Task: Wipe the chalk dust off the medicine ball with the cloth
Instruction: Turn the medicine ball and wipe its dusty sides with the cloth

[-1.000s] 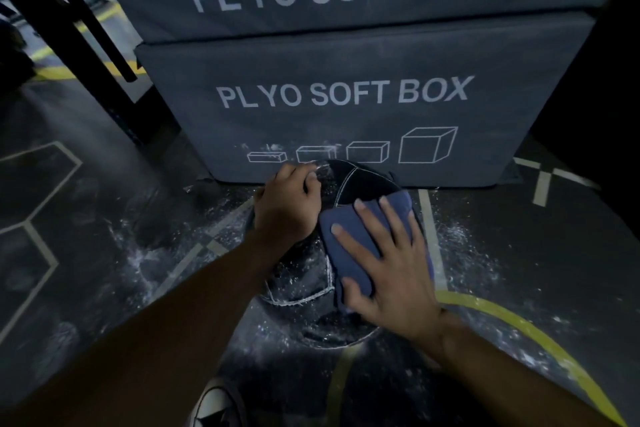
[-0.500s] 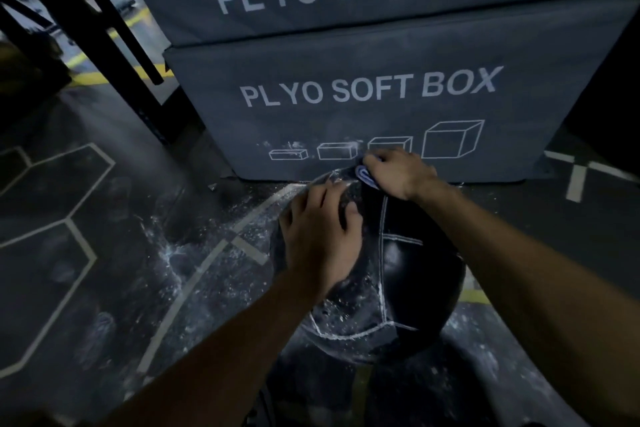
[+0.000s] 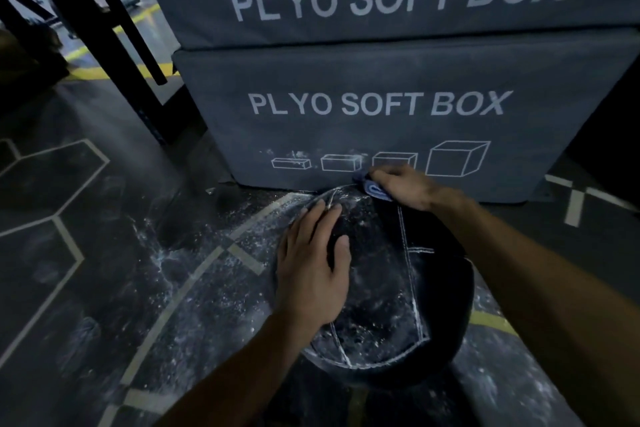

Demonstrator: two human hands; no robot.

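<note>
A black medicine ball with white seams lies on the dark gym floor, its left panel speckled with chalk dust. My left hand lies flat on the ball's left side with its fingers straight. At the ball's far top edge my right hand grips a blue cloth. Most of the cloth is bunched under the fingers and only a small fold shows.
Two stacked grey plyo soft boxes stand right behind the ball. Black rack posts rise at the far left. Chalk dust is scattered on the floor to the ball's left, across grey and yellow floor lines.
A second ago my right hand pressed the cloth flat on the ball's near top. It has since swept to the far edge, with the cloth bunched in it. My left hand slid lower on the left side.
</note>
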